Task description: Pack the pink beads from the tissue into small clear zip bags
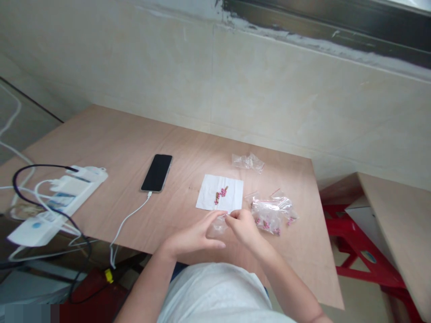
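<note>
Near the table's front edge, a small clear plastic bag (218, 227) lies between my two hands. My right hand (243, 228) pinches the bag's upper edge with thumb and forefinger. My left hand (198, 233) has its fingers stretched out, the tips by the bag's top and the thumb held well apart. Just beyond both hands is a white sheet of paper (206, 193). Several small pink beads (222, 193) and some gold-brown pieces sit on that sheet. To the right of my right hand, clear plastic bags (272, 208) hold more pink pieces.
Another clear bag (248, 162) lies at the back of the wooden table (188, 152). A phone (157, 173) with a white cable (129, 216) is left of the paper. A loaded power strip (60, 202) occupies the left edge; red stools (358, 246) stand at right.
</note>
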Action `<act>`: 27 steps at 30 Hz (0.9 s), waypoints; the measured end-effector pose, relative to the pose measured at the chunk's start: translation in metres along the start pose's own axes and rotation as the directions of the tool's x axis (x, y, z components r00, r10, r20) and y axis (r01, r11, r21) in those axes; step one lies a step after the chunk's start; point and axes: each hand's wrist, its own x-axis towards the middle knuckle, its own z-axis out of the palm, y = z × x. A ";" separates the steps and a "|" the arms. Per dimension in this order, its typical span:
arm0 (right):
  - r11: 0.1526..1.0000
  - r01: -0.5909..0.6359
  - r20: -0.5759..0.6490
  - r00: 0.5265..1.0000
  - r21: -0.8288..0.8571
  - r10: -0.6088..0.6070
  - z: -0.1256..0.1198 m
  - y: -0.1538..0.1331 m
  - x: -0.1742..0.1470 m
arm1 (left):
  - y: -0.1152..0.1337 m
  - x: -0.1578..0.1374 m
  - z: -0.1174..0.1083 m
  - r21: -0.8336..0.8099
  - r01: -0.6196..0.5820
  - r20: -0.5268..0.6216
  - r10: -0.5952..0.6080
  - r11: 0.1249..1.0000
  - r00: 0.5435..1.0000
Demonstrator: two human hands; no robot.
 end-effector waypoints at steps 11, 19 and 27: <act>0.991 -0.006 -0.281 0.959 -0.137 -0.033 0.017 0.029 0.065 | -0.042 0.010 -0.010 -0.075 0.115 -0.363 -0.134 0.991 0.922; 0.922 -0.024 -0.295 0.950 -0.388 -0.099 0.025 0.027 0.080 | -0.053 0.012 -0.016 -0.044 0.122 -0.395 -0.130 0.992 0.910; 0.834 -0.137 -0.280 0.960 -0.534 -0.022 0.024 0.022 0.074 | -0.060 0.017 -0.013 0.000 0.115 -0.392 -0.106 0.993 0.914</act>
